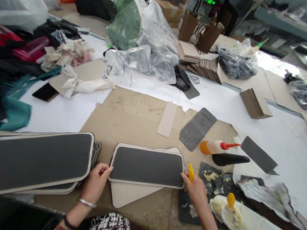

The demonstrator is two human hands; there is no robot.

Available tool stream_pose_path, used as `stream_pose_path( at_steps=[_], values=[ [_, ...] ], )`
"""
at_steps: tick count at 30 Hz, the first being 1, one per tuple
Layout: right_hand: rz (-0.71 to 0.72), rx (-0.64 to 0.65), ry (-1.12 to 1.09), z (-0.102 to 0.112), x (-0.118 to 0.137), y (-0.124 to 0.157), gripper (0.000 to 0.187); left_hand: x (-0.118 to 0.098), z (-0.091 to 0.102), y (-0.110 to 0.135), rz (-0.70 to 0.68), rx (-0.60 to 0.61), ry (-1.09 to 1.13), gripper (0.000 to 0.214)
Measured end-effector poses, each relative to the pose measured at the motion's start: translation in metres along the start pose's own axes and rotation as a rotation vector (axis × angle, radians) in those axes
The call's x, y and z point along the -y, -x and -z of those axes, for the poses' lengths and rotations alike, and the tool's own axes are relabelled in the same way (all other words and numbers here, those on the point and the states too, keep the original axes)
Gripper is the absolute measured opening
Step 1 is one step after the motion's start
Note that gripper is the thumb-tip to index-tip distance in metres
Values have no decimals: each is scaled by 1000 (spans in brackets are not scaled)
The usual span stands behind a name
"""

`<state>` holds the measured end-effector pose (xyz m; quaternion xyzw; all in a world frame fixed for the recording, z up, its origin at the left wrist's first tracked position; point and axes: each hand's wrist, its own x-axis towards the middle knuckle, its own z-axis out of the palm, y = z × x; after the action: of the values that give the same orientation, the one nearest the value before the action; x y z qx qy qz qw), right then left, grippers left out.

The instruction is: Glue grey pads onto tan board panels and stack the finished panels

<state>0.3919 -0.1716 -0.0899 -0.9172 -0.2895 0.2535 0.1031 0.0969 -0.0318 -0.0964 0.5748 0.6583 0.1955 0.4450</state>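
A dark grey rectangular panel (148,167) with rounded corners and a cream border lies in front of me. My left hand (95,183) pinches its left edge between thumb and fingers. At its right edge, the thumb and fingers of my right hand (197,192) pinch the panel. A yellow tool (191,172) also sticks up from the right hand; its other end is hidden. Under the panel are more cream pieces, one cream board (128,196) turned at an angle. Left of my left hand, larger bordered grey panels (33,159) lie stacked.
At right are a dark glue-smeared board (187,210), a white container (267,229) with pale paste, a bottle with red nozzle (212,147) and a black object (229,159). Plastic bags (144,66) and cardboard stacks (202,65) stand behind; fabric (15,97) and a phone (45,92) lie left.
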Motion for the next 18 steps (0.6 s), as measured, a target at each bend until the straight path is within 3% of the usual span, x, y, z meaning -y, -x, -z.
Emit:
stream_pose_path(
  at_steps=[18],
  values=[
    [-17, 83, 73, -11, -15, -16, 31, 12, -5, -3, -15, -4, -18, 25]
  ],
)
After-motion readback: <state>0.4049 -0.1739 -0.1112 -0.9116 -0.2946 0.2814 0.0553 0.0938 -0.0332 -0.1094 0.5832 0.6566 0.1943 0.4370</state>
